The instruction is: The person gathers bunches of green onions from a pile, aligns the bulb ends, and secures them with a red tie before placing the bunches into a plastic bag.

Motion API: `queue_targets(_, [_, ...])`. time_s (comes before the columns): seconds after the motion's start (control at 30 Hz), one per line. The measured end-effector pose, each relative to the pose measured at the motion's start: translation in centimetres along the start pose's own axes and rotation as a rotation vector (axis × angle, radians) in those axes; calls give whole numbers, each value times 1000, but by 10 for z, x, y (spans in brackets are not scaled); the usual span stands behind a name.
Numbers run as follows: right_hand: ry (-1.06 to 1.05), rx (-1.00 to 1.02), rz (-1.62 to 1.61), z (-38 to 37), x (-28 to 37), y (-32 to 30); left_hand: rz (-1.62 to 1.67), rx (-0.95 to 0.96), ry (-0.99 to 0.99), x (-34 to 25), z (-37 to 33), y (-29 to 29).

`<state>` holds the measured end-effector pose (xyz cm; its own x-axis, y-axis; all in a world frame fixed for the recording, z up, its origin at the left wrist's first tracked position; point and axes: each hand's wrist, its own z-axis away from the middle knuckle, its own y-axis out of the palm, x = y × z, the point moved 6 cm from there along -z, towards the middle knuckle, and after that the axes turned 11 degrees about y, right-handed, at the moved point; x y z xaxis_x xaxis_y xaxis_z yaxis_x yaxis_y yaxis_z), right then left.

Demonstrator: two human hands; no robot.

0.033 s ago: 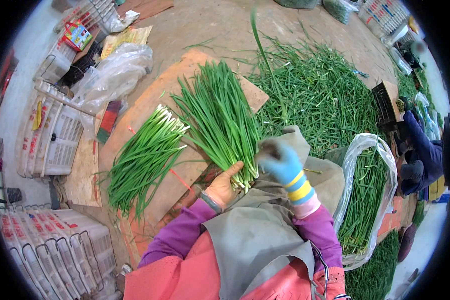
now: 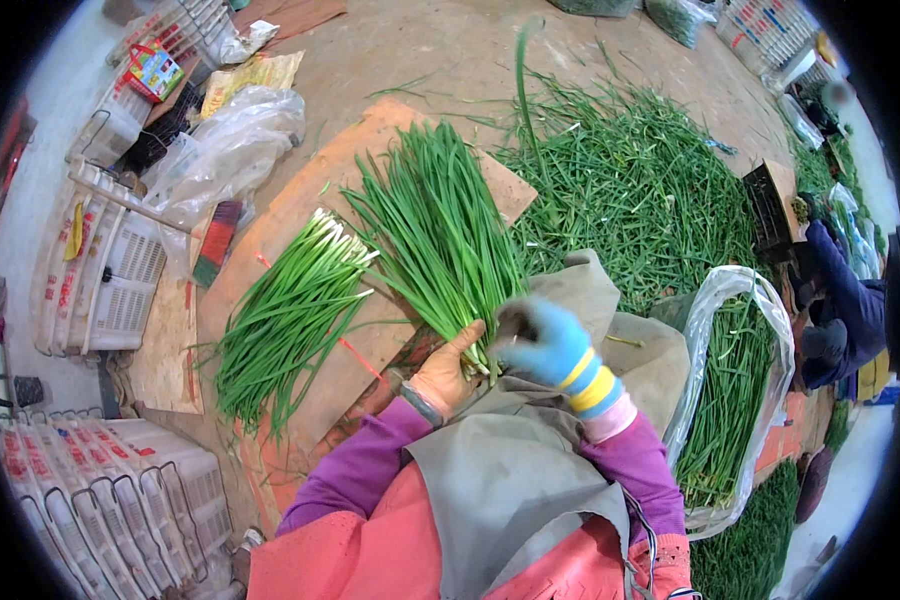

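Note:
My left hand [image 2: 446, 374], in a pale orange glove, is closed around the white stem ends of a bunch of garlic chives [image 2: 425, 215]. The long green leaves fan away from me over a board. Against the right side of those stems is my right hand [image 2: 538, 342], in a blue and yellow striped glove. Its fingers are smeared by motion, so whether they pinch anything is unclear. A second bundle of chives [image 2: 290, 310] lies to the left, white ends pointing away. One long green blade [image 2: 522, 95] stands up alone beyond my hands.
A heap of loose green leaves [image 2: 640, 190] spreads at the far right. A plastic-lined container of chives [image 2: 727, 400] stands by my right side. White crates [image 2: 120, 500] are stacked at left, near a crumpled clear plastic sheet [image 2: 235, 150]. Another person [image 2: 845, 300] sits at the right.
My right hand has moved left, closer to the stem ends. The lone blade has shifted slightly right. My left hand and both bunches stay in place.

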<state>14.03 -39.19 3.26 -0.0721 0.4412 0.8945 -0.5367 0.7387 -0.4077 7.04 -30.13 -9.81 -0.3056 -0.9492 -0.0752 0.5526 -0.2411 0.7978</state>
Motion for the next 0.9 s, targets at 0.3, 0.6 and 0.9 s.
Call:
queue_targets(0.3, [102,223,570,-3,-36,50,-102,214,121,-8,6,12])
queue_targets(0.6, [162,122,536,-2,-44,47,-134,215,202,-15,12,15])
queue_targets(0.9, [118,173,428,-3,-47,47,-208,86,198,-10,-5,-8])
